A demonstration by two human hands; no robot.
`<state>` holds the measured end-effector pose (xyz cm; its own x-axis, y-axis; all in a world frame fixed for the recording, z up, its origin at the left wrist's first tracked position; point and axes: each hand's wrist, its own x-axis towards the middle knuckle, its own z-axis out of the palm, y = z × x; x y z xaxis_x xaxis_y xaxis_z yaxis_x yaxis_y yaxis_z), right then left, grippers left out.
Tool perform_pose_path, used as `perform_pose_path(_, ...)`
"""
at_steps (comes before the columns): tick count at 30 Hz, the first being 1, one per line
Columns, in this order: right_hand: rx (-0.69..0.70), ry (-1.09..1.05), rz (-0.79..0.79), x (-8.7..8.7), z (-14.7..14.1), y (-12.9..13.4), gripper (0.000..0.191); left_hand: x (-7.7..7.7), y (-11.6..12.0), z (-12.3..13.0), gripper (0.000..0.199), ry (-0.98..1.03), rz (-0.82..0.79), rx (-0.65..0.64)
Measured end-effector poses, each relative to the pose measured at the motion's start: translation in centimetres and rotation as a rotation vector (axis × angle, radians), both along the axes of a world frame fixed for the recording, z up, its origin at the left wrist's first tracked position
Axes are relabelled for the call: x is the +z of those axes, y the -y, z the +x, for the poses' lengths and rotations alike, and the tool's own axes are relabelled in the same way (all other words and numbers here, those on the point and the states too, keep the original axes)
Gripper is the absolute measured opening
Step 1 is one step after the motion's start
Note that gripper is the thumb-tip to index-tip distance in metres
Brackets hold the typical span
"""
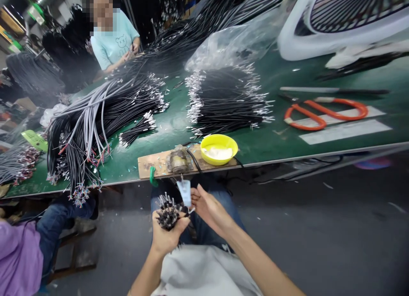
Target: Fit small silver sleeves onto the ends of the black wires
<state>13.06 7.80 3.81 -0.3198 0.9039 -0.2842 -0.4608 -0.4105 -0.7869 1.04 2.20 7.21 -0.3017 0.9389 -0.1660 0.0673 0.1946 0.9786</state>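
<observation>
In the head view, I see my left hand (168, 236) closed around a bunch of short black wires (168, 214). Their shiny, pale ends stick up out of the top. My right hand (211, 211) is just beside the bunch, with its fingers bent. I can't tell if its fingertips are together or apart, or if they pinch a thin wire. A small light-blue piece (184, 193) hangs down between my two hands, right by the right fingers.

Past both hands, a wooden board (147, 165) lies at the near edge of the green worktop (172, 132). On the board sits a dirty, lumpy block (178, 160), and to its right is a yellow bowl (219, 159) with white stuff (218, 152) in it. A green clip (153, 176) is on the board's left end.

Farther out from my right hand is a big pile of short black wires (226, 96). Out past my left hand, to the left, are a small black heap (137, 130) and long gray cables (97, 104). Far to the right of my right hand lie orange-handled scissors (330, 113). A person in a light-blue shirt (113, 40) is across the worktop.
</observation>
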Motion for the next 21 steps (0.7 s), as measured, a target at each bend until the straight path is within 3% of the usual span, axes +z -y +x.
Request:
perform_pose_path(3, -0.031, 0.081, 0.013, -0.6, 0.9, 1.0, 0.048, -0.3, 0.6, 0.1, 0.019, 0.062, -0.069, -0.041)
perform_pose_path(9, -0.105, 0.29, 0.078, -0.5, 1.9, 2.8, 0.03, -1.5, 1.6, 0.5, 0.043, 0.252, -0.244, -0.001)
perform_pose_path(12, -0.143, 0.463, 0.282, 0.0, 1.6, 3.5, 0.019, -2.7, 2.5, 0.1, 0.038, 0.248, -0.325, -0.051)
perform_pose_path(16, -0.029, 0.628, 0.64, 0.6, 0.9, 4.2, 0.009, -4.2, 3.8, -0.3, 0.025, 0.233, -0.391, -0.097)
perform_pose_path(21, -0.012, 0.588, 0.674, 0.7, 0.5, 4.4, 0.023, -5.1, 4.4, -0.4, 0.029, 0.236, -0.446, -0.145)
